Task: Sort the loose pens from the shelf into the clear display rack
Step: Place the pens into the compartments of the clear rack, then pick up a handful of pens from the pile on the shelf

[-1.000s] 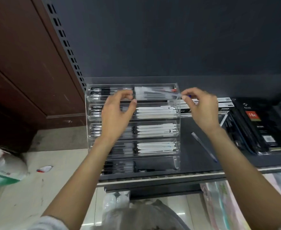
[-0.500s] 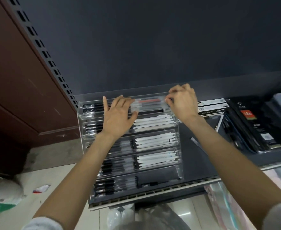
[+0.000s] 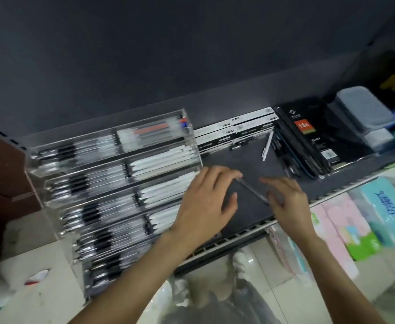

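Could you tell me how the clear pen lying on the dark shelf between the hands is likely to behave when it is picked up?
The clear pen looks thin and straight, so probably stiff and light. Its smooth, round barrel may roll on the flat shelf if nudged. Lying flat, it likely needs a fingertip pinch from the left hand or right hand.

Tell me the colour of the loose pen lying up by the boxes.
White, seen in the head view: the loose pen lies slanted on the dark shelf.

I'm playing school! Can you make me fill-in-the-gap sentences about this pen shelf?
1. Both hands reach for the clear pen lying on the dark ____.
2. The white pen lies to the ____ of the clear rack.
3. The rack's top tier holds a pen with a ____ barrel.

Answers: shelf; right; red
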`<state>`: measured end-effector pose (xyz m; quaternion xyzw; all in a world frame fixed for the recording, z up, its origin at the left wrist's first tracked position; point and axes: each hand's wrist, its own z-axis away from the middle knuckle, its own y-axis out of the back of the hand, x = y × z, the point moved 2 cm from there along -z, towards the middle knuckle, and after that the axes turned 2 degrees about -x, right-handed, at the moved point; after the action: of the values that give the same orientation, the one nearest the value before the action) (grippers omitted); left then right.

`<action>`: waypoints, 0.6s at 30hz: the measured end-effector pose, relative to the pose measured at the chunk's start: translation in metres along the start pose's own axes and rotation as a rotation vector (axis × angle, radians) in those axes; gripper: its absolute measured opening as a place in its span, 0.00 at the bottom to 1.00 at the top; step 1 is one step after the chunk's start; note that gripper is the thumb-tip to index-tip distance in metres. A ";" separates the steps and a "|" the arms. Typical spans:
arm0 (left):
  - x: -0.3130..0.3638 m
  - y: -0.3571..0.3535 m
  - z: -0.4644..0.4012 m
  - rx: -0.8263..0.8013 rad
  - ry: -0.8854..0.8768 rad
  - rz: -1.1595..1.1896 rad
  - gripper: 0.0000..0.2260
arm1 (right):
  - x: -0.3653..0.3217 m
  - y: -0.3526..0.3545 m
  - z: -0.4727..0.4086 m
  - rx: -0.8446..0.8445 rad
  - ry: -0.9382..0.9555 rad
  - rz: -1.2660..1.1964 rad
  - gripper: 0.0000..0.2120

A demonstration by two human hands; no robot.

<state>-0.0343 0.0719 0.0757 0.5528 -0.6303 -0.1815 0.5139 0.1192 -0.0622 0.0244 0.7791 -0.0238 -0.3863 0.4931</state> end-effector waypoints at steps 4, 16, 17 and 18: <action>-0.003 -0.088 -0.012 -0.407 0.318 -0.040 0.29 | 0.077 0.005 0.006 -0.094 -0.133 0.069 0.18; 0.006 -0.205 -0.057 -0.363 0.975 -0.020 0.35 | 0.155 -0.022 -0.072 -0.341 -0.056 0.368 0.24; 0.007 -0.207 -0.058 -0.333 0.963 0.001 0.34 | 0.157 -0.023 -0.072 -0.351 -0.059 0.380 0.25; 0.006 -0.207 -0.060 -0.295 0.950 0.016 0.32 | 0.158 -0.024 -0.071 -0.361 -0.063 0.387 0.25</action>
<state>0.1233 0.0204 -0.0624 0.4910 -0.2981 0.0070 0.8185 0.2662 -0.0631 -0.0708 0.6471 -0.1184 -0.3067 0.6879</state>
